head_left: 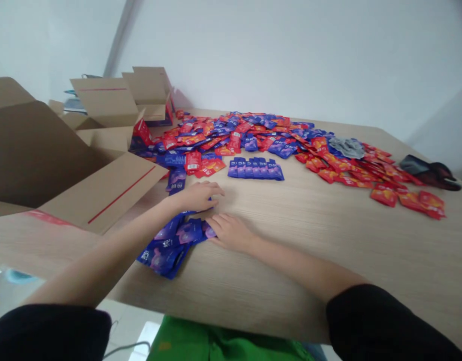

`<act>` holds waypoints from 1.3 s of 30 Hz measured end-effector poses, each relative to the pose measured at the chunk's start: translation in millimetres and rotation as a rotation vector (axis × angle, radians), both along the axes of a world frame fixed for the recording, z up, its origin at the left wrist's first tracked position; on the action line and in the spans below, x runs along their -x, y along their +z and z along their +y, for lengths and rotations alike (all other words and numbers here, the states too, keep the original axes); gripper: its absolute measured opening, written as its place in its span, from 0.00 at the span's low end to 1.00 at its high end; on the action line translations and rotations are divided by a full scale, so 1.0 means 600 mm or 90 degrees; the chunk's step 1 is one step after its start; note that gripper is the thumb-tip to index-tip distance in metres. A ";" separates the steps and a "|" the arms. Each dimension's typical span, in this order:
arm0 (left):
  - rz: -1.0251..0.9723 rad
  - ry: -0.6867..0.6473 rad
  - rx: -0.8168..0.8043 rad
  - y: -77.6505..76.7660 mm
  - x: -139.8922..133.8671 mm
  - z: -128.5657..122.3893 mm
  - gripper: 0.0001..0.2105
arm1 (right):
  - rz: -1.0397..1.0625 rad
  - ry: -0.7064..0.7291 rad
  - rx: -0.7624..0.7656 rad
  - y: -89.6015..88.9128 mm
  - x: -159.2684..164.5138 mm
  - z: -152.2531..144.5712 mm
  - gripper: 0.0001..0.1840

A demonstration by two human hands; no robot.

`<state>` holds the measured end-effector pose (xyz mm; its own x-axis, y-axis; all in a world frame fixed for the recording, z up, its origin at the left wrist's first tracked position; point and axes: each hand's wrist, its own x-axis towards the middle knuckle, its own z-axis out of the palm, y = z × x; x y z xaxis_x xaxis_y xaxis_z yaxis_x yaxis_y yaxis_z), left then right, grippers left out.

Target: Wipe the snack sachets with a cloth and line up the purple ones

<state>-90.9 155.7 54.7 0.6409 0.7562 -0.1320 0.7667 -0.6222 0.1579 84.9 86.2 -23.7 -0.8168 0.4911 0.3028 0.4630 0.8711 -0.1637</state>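
Note:
Small blue-purple packets lie in an overlapping pile near the table's front edge. At that pile's right end, my right hand has its fingers closed on the edge of a blue packet. My left hand is just above and behind it, fingers stretched out to the right and thumb apart. Part of a blue packet shows beneath its palm; whether the hand touches it I cannot tell. Beyond my hands, a neat overlapping row of blue packets lies flat. More blue packets lie behind my left forearm.
A large heap of red and blue packets spreads along the back of the wooden table. Open cardboard boxes stand at the left, one flap reaching toward my left arm. A grey cloth and a dark glossy object lie at the right.

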 end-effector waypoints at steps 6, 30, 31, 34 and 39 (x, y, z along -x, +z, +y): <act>0.005 -0.048 0.024 -0.053 -0.011 0.015 0.18 | -0.050 -0.030 0.020 0.009 -0.108 -0.033 0.14; 0.023 -0.064 -0.153 -0.117 -0.281 0.250 0.24 | -0.059 -0.627 0.080 0.015 -0.299 0.334 0.23; 0.018 -0.064 -0.152 -0.118 -0.280 0.247 0.24 | -0.049 -0.625 0.092 0.009 -0.299 0.335 0.24; 0.009 -0.063 -0.138 -0.119 -0.278 0.243 0.24 | -0.025 -0.594 0.126 0.000 -0.304 0.338 0.25; -0.009 -0.054 -0.121 -0.125 -0.278 0.249 0.24 | -0.067 -0.530 0.133 -0.002 -0.310 0.347 0.18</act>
